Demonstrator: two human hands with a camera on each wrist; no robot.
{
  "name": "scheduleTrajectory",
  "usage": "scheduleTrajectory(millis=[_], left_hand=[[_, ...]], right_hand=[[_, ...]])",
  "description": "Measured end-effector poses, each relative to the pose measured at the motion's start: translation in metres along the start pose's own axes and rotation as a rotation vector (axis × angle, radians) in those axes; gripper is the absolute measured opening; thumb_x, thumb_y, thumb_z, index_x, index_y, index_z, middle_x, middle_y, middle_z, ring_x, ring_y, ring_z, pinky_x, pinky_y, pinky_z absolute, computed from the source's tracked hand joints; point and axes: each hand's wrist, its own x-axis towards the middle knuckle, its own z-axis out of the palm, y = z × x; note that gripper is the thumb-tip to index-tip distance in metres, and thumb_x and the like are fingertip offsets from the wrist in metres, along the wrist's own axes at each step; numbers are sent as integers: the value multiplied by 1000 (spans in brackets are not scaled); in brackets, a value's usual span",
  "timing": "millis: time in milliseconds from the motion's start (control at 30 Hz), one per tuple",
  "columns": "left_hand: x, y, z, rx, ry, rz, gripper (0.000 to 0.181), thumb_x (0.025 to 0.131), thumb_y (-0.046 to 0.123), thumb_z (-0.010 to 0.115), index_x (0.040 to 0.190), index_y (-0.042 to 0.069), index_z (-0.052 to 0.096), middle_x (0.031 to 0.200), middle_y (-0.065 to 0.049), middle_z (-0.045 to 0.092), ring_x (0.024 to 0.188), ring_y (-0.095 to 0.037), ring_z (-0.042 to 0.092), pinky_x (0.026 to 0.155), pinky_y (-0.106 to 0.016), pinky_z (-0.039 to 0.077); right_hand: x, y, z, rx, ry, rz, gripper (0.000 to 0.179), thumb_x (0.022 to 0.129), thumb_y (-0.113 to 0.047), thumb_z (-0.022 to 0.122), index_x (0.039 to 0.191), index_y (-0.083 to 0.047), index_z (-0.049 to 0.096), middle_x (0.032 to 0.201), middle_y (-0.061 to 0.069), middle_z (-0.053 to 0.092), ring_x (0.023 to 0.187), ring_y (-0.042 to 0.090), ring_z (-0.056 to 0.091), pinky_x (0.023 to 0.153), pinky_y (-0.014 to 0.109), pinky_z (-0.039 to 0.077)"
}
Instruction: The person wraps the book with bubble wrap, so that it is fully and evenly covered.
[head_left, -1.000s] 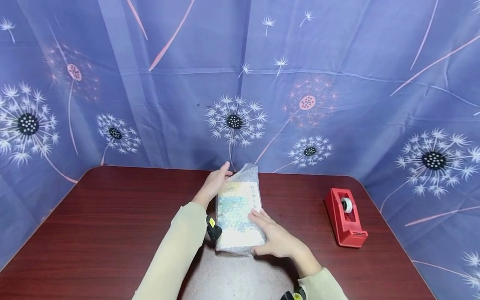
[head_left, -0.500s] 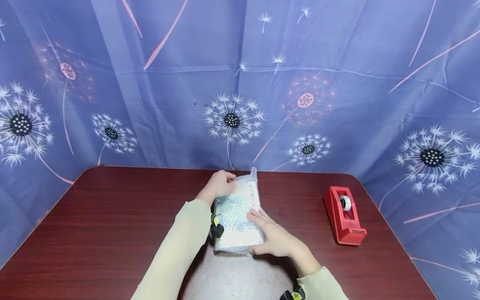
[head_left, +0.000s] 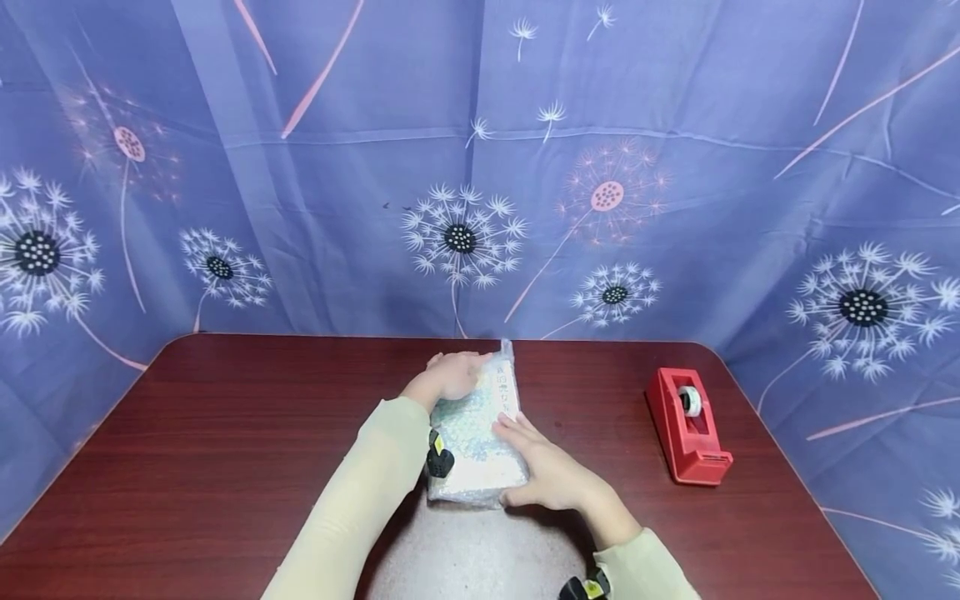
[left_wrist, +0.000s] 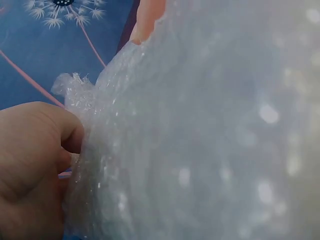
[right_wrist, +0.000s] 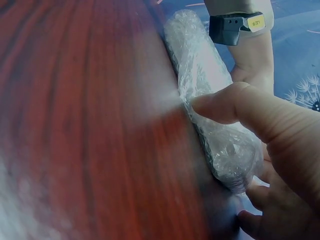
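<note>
A book wrapped in bubble wrap [head_left: 480, 446] lies flat on the table, its pale cover and printed characters showing through the plastic. At its far end my left hand [head_left: 455, 377] lies over the wrap. In the left wrist view the fingers of the left hand [left_wrist: 37, 155] curl against the end of the bubble wrap [left_wrist: 175, 125], beside a crumpled tuft. My right hand [head_left: 551, 471] holds the near right corner. Its thumb presses the near edge and its fingers lie along the right side, as the right wrist view of the right hand [right_wrist: 280, 145] shows.
A red tape dispenser [head_left: 687, 427] with a roll of tape stands at the right of the dark red wooden table [head_left: 247, 433]. Behind the table hangs a blue curtain [head_left: 360, 208] with dandelion prints. A greyish glare spot lies on the near table surface.
My left hand has moved right across the far end, and the wrap that stuck up there has come down, leaving a small tip upright. The right hand keeps its place.
</note>
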Motion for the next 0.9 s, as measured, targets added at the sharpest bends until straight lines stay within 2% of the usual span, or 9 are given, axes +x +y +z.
scheduleTrajectory(millis=[167, 433, 500, 633, 733, 833, 900], left_hand=[[-8, 7, -2, 22, -72, -13, 54, 99, 14, 31, 148, 36, 29, 158, -1, 21, 146, -32, 12, 116, -57, 2], [-15, 17, 1, 69, -126, -57, 59, 98, 13, 34, 148, 41, 23, 161, 1, 7, 147, -32, 2, 117, -55, -3], [-14, 18, 1, 42, -134, -51, 55, 99, 17, 31, 148, 40, 24, 161, 0, 7, 147, -31, 1, 117, -54, -3], [-15, 16, -3, -77, -147, -26, 50, 99, 25, 28, 148, 34, 31, 160, -2, 12, 148, -31, 1, 117, -53, -3], [-18, 15, -6, -114, -137, 4, 52, 95, 36, 41, 147, 29, 36, 159, -4, 17, 147, -34, 3, 117, -55, -2], [-22, 15, -5, -67, -96, 29, 65, 87, 44, 60, 145, 25, 40, 158, -7, 22, 146, -37, 9, 117, -57, 4], [-23, 18, -5, -25, -61, 41, 66, 84, 39, 65, 144, 22, 43, 156, -9, 27, 144, -38, 16, 117, -54, 11]], right_hand=[[1, -1, 0, -4, 6, 3, 92, 67, -26, 78, 145, -3, 35, 156, 11, 25, 146, 35, 11, 116, 52, 18], [1, 1, 1, -9, 12, -1, 91, 67, -26, 77, 145, -3, 36, 155, 12, 26, 145, 37, 12, 115, 53, 19], [0, 2, 0, -9, 15, -3, 91, 67, -25, 77, 145, -2, 36, 155, 13, 26, 145, 38, 13, 115, 54, 19], [-1, 2, -1, 0, 10, 6, 91, 67, -27, 77, 145, -4, 35, 156, 11, 25, 145, 37, 12, 115, 52, 18], [0, 2, -1, 7, 1, 12, 92, 68, -28, 77, 146, -6, 35, 157, 9, 24, 146, 34, 11, 116, 52, 19], [0, 2, 0, 12, -4, 9, 92, 68, -28, 76, 146, -6, 34, 157, 8, 24, 146, 34, 10, 116, 52, 19], [0, 2, 0, 9, -5, 7, 92, 68, -28, 76, 147, -6, 34, 157, 7, 23, 146, 34, 10, 116, 52, 19]])
